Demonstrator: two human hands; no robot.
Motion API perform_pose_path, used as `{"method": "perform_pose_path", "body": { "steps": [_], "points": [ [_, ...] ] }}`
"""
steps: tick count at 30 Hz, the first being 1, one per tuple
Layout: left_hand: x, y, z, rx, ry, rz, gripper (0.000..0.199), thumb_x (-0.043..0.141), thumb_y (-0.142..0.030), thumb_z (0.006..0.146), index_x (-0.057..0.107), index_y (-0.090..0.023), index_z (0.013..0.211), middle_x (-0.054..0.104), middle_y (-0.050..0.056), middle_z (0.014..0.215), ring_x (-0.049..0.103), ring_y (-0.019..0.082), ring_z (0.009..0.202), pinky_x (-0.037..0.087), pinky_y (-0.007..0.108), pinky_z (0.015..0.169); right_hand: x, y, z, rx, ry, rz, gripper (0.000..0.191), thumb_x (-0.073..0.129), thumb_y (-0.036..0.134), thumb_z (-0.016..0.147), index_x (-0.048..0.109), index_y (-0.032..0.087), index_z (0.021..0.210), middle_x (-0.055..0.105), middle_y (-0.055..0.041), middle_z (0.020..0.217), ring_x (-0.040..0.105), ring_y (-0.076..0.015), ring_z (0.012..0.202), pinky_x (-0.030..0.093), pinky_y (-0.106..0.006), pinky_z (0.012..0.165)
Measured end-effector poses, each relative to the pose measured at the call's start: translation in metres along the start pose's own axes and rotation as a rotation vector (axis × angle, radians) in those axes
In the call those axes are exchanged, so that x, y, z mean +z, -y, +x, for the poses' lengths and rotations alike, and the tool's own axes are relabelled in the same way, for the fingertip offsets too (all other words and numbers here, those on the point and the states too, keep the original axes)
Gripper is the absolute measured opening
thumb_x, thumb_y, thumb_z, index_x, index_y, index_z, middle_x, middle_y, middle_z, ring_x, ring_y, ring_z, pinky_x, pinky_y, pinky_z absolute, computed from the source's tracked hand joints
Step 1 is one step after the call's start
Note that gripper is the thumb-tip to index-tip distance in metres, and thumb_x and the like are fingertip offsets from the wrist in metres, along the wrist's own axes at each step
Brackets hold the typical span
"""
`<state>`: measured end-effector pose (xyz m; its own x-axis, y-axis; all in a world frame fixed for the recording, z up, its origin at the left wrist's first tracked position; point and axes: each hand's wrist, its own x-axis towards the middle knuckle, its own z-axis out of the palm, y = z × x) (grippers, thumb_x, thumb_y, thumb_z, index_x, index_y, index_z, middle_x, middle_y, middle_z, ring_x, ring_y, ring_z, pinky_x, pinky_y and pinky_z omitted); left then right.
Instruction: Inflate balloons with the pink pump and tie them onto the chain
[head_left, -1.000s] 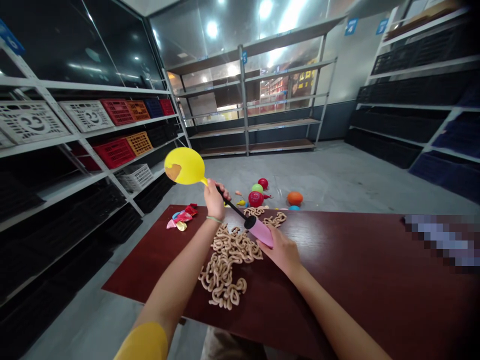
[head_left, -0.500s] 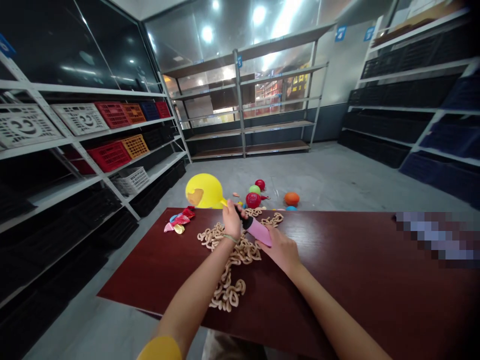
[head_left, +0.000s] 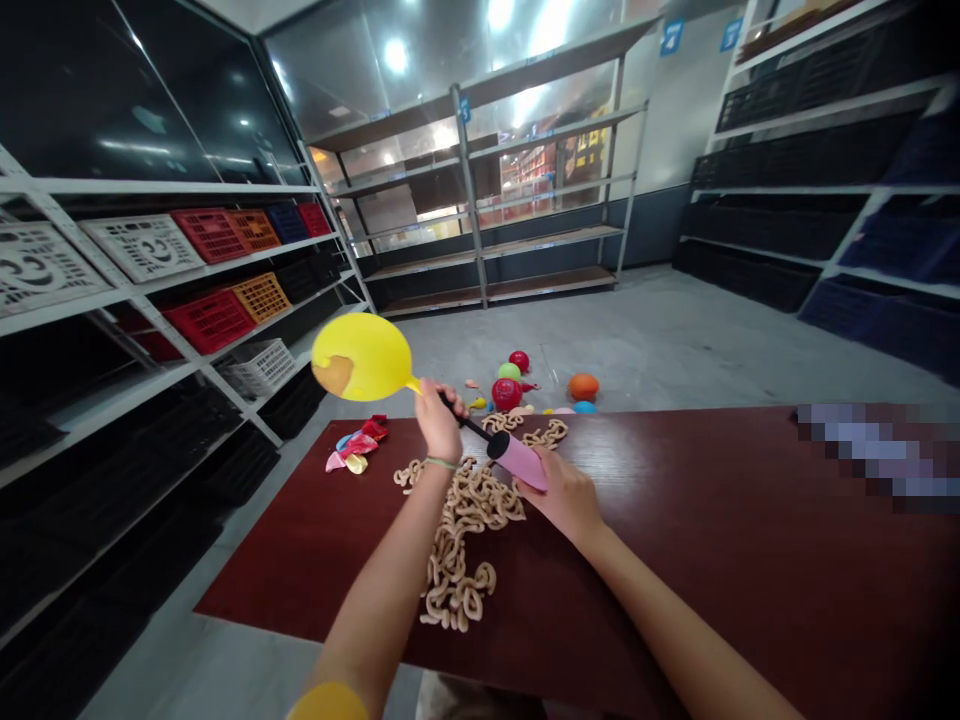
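Note:
A hand balloon pump (head_left: 523, 463) with a pink barrel and a black rod and end is held slantwise above the table. My left hand (head_left: 439, 418) is closed round the pump's black end, at the neck of an inflated yellow balloon (head_left: 364, 352). The balloon has a tan patch and points to the left. My right hand (head_left: 568, 497) wraps the pink barrel. Between my hands a stretch of black rod shows. Beneath them lies a heap of beige curled strands (head_left: 480, 500) on the dark red table (head_left: 675, 560).
Limp balloons (head_left: 360, 448) in red, pink, blue and yellow lie at the table's left. Beyond the far edge, round balloons, among them a red one (head_left: 506, 393) and an orange one (head_left: 583, 387), rest on the floor. Shelves with crates (head_left: 210, 235) stand left; a blurred object (head_left: 877, 450) lies right.
My left hand has moved up and left, carrying the yellow balloon with it. More black rod now shows out of the pink barrel. My right hand has stayed nearly in place.

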<state>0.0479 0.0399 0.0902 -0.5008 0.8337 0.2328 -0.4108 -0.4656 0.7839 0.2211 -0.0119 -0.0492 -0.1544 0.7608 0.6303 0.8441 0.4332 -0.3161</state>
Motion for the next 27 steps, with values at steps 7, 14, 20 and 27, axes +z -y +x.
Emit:
{"method": "perform_pose_path", "body": {
  "steps": [7,14,20,27],
  "points": [
    [-0.013,0.046,-0.034,-0.123,0.005,0.0,0.042,0.05,-0.059,0.088,0.041,-0.021,0.074,0.044,-0.006,0.054,0.042,0.007,0.039,0.037,0.02,0.04,-0.009,0.004,0.001,-0.02,0.058,-0.06,0.043,0.062,0.043,0.084,0.055,0.02,0.119,0.071,-0.0075,0.098,0.067,-0.0211,0.082,0.044,-0.028,0.066],
    [-0.011,-0.036,0.012,0.056,0.065,-0.031,0.036,0.052,-0.055,0.089,0.043,-0.022,0.078,0.044,-0.005,0.059,0.04,0.007,0.039,0.034,0.021,0.038,-0.003,0.002,-0.001,-0.055,0.04,0.109,0.047,0.061,0.045,0.086,0.051,0.021,0.125,0.07,-0.0081,0.107,0.068,-0.021,0.09,0.048,-0.028,0.073],
    [0.008,-0.017,0.002,0.047,0.02,-0.048,0.038,0.051,-0.058,0.089,0.041,-0.022,0.079,0.043,-0.006,0.059,0.038,0.006,0.039,0.032,0.02,0.038,-0.001,0.0,0.001,0.012,0.006,0.071,0.043,0.063,0.043,0.083,0.054,0.019,0.119,0.071,-0.0088,0.102,0.069,-0.0223,0.086,0.048,-0.029,0.07],
    [0.001,0.042,-0.037,-0.133,0.074,-0.019,0.042,0.052,-0.06,0.087,0.041,-0.022,0.077,0.044,-0.006,0.057,0.04,0.006,0.038,0.035,0.02,0.04,-0.01,0.002,0.001,0.023,0.041,-0.012,0.043,0.063,0.042,0.084,0.054,0.02,0.12,0.071,-0.0079,0.103,0.068,-0.0215,0.086,0.045,-0.028,0.069]
  ]
}}
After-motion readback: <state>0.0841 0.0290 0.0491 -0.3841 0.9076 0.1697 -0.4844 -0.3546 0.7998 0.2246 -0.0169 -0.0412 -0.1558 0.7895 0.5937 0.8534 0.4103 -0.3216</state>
